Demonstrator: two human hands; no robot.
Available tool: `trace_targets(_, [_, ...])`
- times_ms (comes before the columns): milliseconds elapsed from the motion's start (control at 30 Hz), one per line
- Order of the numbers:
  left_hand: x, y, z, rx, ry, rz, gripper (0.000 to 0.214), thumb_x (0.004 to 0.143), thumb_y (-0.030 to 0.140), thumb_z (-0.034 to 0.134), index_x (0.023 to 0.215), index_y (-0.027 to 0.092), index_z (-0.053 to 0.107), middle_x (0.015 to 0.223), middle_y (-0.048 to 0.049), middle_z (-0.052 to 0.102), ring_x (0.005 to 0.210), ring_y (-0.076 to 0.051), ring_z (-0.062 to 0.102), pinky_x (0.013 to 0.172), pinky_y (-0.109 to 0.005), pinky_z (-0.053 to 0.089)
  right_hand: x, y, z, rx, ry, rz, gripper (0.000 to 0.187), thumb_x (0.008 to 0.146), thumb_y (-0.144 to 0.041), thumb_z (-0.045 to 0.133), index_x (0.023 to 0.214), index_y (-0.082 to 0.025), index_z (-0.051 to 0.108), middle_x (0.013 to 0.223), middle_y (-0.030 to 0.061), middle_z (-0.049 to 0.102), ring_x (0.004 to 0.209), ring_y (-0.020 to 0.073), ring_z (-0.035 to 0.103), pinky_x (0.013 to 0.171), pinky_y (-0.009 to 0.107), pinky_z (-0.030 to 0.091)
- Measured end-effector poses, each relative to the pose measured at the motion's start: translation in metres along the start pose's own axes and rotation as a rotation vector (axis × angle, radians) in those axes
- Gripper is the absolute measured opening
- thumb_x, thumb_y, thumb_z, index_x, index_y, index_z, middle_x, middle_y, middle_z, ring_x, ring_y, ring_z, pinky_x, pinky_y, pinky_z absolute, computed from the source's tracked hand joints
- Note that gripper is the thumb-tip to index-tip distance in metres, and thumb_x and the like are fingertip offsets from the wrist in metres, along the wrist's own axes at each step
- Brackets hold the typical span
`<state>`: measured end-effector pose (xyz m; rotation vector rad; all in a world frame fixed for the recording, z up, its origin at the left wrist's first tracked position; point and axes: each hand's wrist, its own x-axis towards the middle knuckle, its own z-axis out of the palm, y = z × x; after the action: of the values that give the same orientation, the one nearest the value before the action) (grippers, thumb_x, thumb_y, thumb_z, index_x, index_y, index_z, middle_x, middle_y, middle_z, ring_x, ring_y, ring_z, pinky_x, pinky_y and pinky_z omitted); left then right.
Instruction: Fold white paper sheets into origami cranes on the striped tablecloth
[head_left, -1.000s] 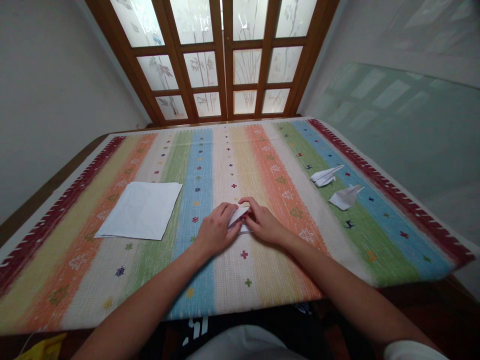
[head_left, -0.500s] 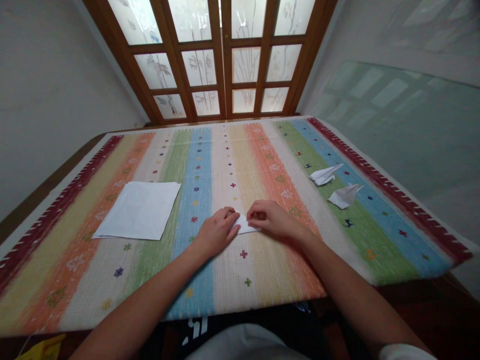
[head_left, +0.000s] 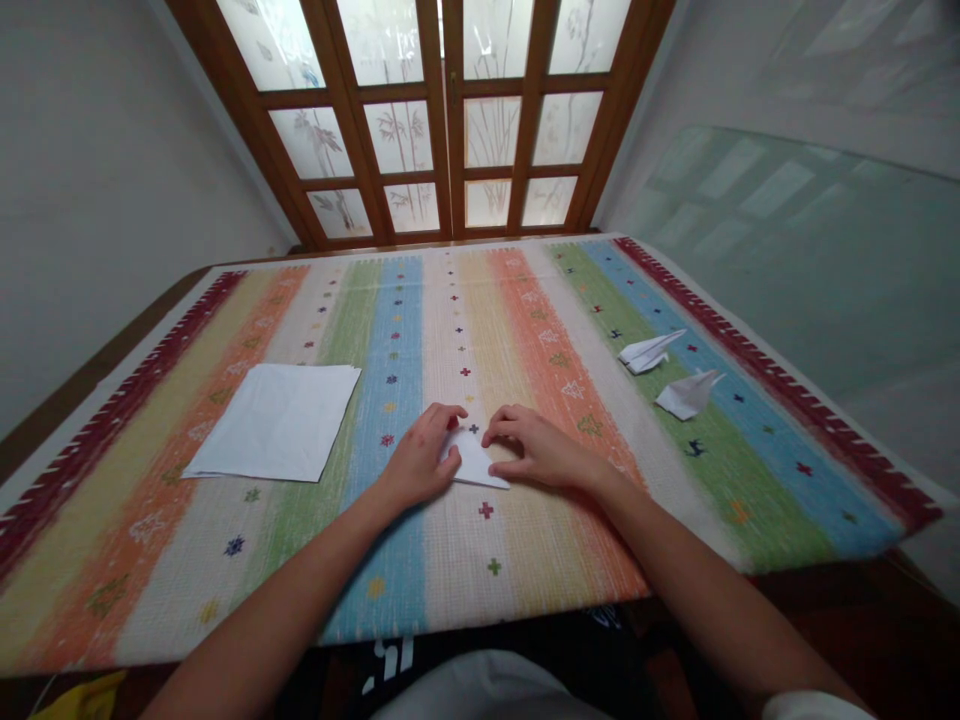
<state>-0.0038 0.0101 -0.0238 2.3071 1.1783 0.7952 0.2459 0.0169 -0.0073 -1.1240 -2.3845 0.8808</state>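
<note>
A small folded white paper (head_left: 472, 463) lies flat on the striped tablecloth (head_left: 525, 360) near the front middle. My left hand (head_left: 420, 462) rests on its left side with curled fingers pinching the paper's edge. My right hand (head_left: 534, 452) presses on its right side, thumb and fingertips on the paper's rim. Both hands hold the paper down on the cloth.
A stack of white square sheets (head_left: 277, 420) lies at the left. Two folded paper planes (head_left: 649, 350) (head_left: 687, 394) sit at the right on the green and blue stripes. A wooden window frame (head_left: 450, 120) stands behind the table; a glass pane (head_left: 810, 260) leans at the right.
The paper has been turned and pressed flat, now showing a triangular shape. My right hand has slid from the paper's right end to its right edge; my left hand shifted slightly.
</note>
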Motion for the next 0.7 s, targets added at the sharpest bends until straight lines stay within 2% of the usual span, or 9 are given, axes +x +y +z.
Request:
trace_targets(100, [0.0, -0.001, 0.001, 0.04, -0.011, -0.006, 0.047, 0.088, 0.01, 0.057, 0.134, 0.02, 0.051, 0.124, -0.0117, 0.063, 0.114, -0.028, 0.063, 0.104, -0.049, 0.054, 0.001, -0.005, 0.005, -0.017, -0.009, -0.008, 0.037, 0.081, -0.034, 0.092, 0.11, -0.02, 0.075, 0.116, 0.0091, 0.067, 0.112, 0.0279, 0.062, 0.1, 0.042, 0.048])
trace_targets(233, [0.0, -0.001, 0.002, 0.168, -0.116, 0.031, 0.048, 0.098, 0.022, 0.059, 0.144, 0.02, 0.047, 0.128, -0.0136, 0.066, 0.12, -0.032, 0.06, 0.108, -0.055, 0.05, 0.001, -0.008, 0.013, -0.025, 0.01, 0.04, 0.05, 0.072, -0.034, 0.099, 0.111, -0.02, 0.071, 0.122, 0.0094, 0.065, 0.119, 0.0296, 0.059, 0.105, 0.043, 0.047])
trace_targets(333, [0.0, 0.002, 0.0, 0.197, -0.181, 0.06, 0.057, 0.097, 0.035, 0.067, 0.147, 0.019, 0.046, 0.13, -0.0156, 0.065, 0.12, -0.035, 0.06, 0.107, -0.057, 0.051, 0.0, -0.007, 0.016, -0.003, 0.012, 0.047, 0.051, 0.073, -0.031, 0.098, 0.115, -0.022, 0.07, 0.126, 0.0094, 0.064, 0.122, 0.0293, 0.058, 0.108, 0.044, 0.046])
trace_targets(400, [0.0, 0.003, -0.003, 0.159, -0.189, 0.072, 0.061, 0.093, 0.036, 0.071, 0.146, 0.019, 0.047, 0.129, -0.0154, 0.065, 0.12, -0.035, 0.06, 0.108, -0.057, 0.05, 0.0, -0.006, 0.016, 0.002, 0.014, 0.039, 0.051, 0.075, -0.03, 0.096, 0.118, -0.022, 0.069, 0.127, 0.0095, 0.063, 0.123, 0.0295, 0.057, 0.109, 0.045, 0.045])
trace_targets(500, [0.0, 0.003, -0.007, 0.026, -0.163, 0.079, 0.058, 0.087, 0.025, 0.069, 0.142, 0.02, 0.05, 0.126, -0.013, 0.062, 0.117, -0.032, 0.061, 0.106, -0.052, 0.052, -0.001, -0.007, 0.014, 0.014, 0.007, 0.034, 0.047, 0.077, -0.025, 0.092, 0.118, -0.022, 0.069, 0.127, 0.0097, 0.062, 0.122, 0.0292, 0.057, 0.107, 0.045, 0.046])
trace_targets(600, [-0.001, 0.0, -0.011, -0.099, -0.123, 0.118, 0.062, 0.076, 0.009, 0.06, 0.137, 0.021, 0.053, 0.123, -0.0106, 0.059, 0.114, -0.028, 0.062, 0.103, -0.047, 0.055, -0.001, -0.008, 0.013, 0.036, 0.015, 0.017, 0.041, 0.077, -0.019, 0.089, 0.112, -0.021, 0.068, 0.123, 0.0086, 0.066, 0.117, 0.028, 0.059, 0.104, 0.043, 0.046])
trace_targets(700, [-0.001, -0.001, -0.013, -0.161, -0.028, 0.157, 0.062, 0.074, 0.003, 0.055, 0.133, 0.022, 0.057, 0.122, -0.0099, 0.059, 0.11, -0.025, 0.062, 0.095, -0.042, 0.057, 0.0, -0.008, 0.012, 0.122, 0.032, 0.018, 0.039, 0.076, -0.01, 0.081, 0.11, -0.021, 0.065, 0.108, 0.0044, 0.071, 0.096, 0.0216, 0.064, 0.089, 0.036, 0.049])
